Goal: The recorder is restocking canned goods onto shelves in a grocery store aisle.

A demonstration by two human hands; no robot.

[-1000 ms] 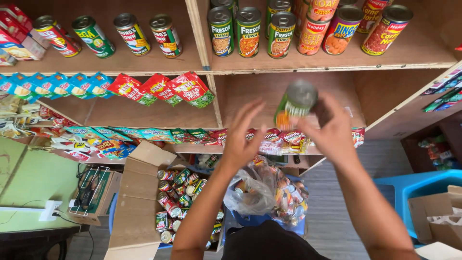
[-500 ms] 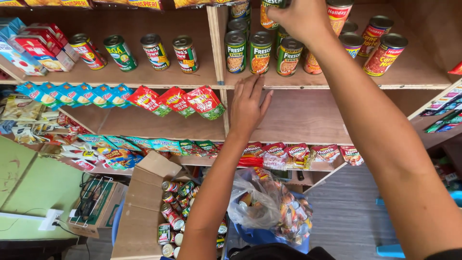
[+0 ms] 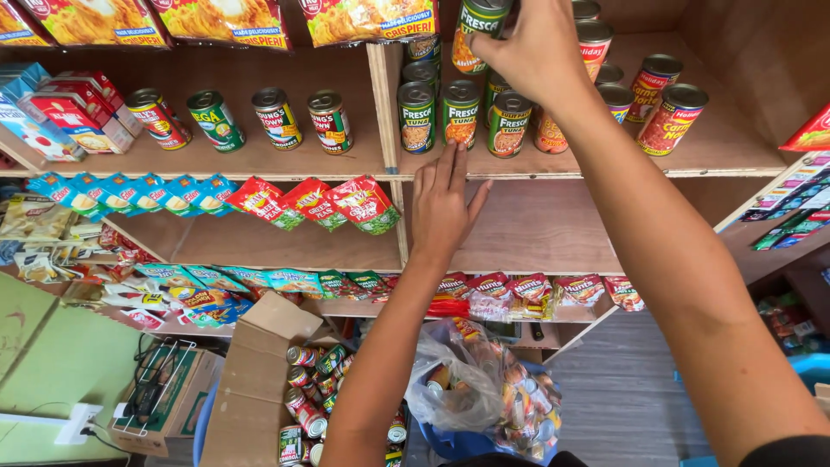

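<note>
Fingers of right hand [image 3: 536, 43] grip green can [image 3: 480, 30]; left hand [image 3: 443, 203] spread open.

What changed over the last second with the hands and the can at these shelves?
The right hand carried the green can up from chest height to the top of the stacked cans; it is still gripped. The left hand, off the can, has moved up to rest open at the edge of the wooden shelf. Shelved cans and sachets have not moved.
</note>
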